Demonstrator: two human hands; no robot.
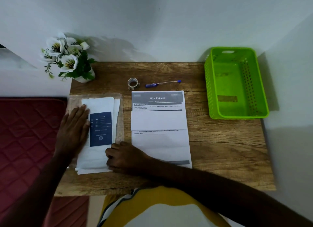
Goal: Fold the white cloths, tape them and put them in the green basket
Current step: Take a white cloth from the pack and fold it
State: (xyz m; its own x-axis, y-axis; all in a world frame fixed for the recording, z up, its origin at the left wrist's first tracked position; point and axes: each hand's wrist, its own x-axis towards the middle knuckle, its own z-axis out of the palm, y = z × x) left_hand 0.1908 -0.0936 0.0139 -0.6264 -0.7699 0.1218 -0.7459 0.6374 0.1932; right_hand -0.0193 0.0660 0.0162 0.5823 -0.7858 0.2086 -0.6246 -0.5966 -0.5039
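Two hands (72,128) (122,156) on one stack of white cloths (100,104), one green basket (237,111)

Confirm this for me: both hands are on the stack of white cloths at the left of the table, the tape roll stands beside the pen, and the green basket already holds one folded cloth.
Wrong on the basket. The head view shows the green basket empty. The rest holds: left hand and right hand on the white cloths, tape roll beside the pen.
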